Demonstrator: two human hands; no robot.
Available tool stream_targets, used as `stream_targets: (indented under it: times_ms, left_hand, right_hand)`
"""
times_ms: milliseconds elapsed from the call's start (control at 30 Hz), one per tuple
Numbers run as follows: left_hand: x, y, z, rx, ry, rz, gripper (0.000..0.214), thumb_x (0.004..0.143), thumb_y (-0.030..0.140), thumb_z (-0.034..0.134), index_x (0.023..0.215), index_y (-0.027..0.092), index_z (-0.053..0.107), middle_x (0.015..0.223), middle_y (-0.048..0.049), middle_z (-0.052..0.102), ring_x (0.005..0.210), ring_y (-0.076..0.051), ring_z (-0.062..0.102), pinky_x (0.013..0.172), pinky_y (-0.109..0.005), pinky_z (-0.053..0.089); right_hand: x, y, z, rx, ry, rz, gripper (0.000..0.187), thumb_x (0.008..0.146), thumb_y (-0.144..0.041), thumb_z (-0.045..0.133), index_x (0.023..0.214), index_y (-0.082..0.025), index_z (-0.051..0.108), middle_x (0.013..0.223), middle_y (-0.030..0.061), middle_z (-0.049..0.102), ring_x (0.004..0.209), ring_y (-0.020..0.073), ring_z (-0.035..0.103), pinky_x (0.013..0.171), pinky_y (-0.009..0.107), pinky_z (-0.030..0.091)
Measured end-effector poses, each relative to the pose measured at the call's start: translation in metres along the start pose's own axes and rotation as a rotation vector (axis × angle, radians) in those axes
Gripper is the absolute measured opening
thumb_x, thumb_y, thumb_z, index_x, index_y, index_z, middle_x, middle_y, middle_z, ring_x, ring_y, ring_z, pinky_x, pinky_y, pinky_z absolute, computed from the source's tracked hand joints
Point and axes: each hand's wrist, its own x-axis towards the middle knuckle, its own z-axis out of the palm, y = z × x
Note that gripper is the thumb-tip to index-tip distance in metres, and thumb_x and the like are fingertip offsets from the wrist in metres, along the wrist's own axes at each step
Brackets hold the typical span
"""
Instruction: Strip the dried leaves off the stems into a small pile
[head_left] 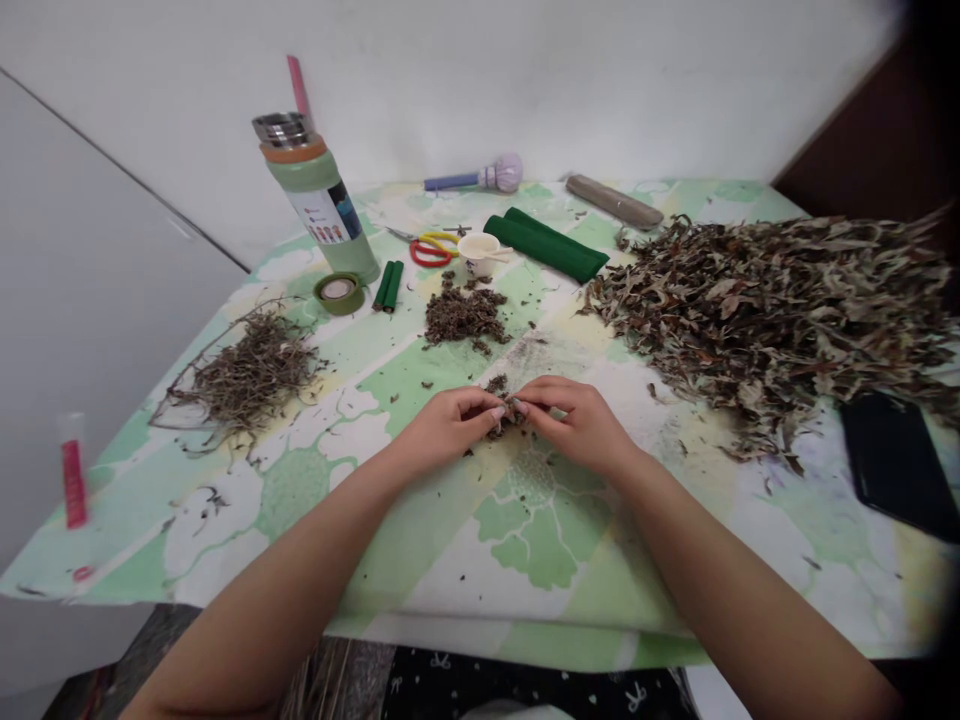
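My left hand [455,425] and my right hand [574,418] meet over the middle of the table, thumbs and fingertips pinched together. Between them they hold a bit of dried leaf [511,408], partly hidden by the fingers. Right beneath and behind the fingertips lies a small heap of crumbled leaf [496,384]. Farther back sits a larger pile of dark crumbled leaf [466,316]. To the right spreads a big heap of dry, curled leaves [765,310]. A tangle of thin dry stems [251,372] lies on the left.
Behind stand a green flask [330,215] and a white cup [478,254]. Near them are scissors [431,250], a tape roll [339,292], small green rolls [388,286] and a green cloth roll [546,245]. A phone [900,460] lies right, a pink tube [73,483] left.
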Motion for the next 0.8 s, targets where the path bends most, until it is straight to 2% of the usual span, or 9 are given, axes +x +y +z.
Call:
stream_targets:
  times_ms: [200,367,633,800]
  left_hand:
    - [0.0001,0.0009,0.0003,-0.026,-0.002,0.042,0.028,0.083,0.039,0.05,0.084,0.016,0.065,0.08,-0.004,0.061,0.07,-0.012,0.057,0.062,-0.023,0.045]
    - [-0.0002,0.0015,-0.0013,0.018,-0.013,0.078,0.027,0.085,0.038,0.049,0.084,0.016,0.065,0.083,-0.0046,0.062,0.072,-0.012,0.057,0.066,-0.024,0.046]
    - [-0.0015,0.0052,0.0005,0.068,0.021,0.066,0.027,0.084,0.036,0.049,0.077,0.016,0.065,0.079,-0.0038,0.062,0.07,-0.012,0.057,0.062,-0.023,0.045]
    - [-0.0002,0.0032,0.0021,0.04,0.027,0.009,0.029,0.083,0.039,0.049,0.077,0.015,0.064,0.078,-0.0042,0.063,0.069,-0.013,0.057,0.062,-0.023,0.045]
  right_hand:
    - [-0.0003,0.0018,-0.0006,-0.008,-0.047,-0.046,0.023,0.085,-0.022,0.052,0.098,-0.023,0.07,0.094,0.0055,0.067,0.085,0.0155,0.062,0.077,0.03,0.05]
    - [-0.0004,0.0025,-0.0006,-0.111,-0.06,-0.105,0.023,0.086,-0.024,0.051,0.099,-0.024,0.07,0.094,0.0057,0.068,0.084,0.0162,0.063,0.077,0.031,0.051]
    - [-0.0013,0.0068,0.0038,-0.295,0.023,-0.258,0.023,0.087,-0.023,0.049,0.094,-0.019,0.071,0.092,0.0082,0.069,0.085,0.0171,0.063,0.075,0.03,0.052]
    - [-0.0018,0.0056,0.0065,-0.302,0.065,-0.265,0.021,0.086,-0.022,0.05,0.09,-0.018,0.071,0.087,0.0078,0.07,0.079,0.0164,0.064,0.071,0.029,0.052]
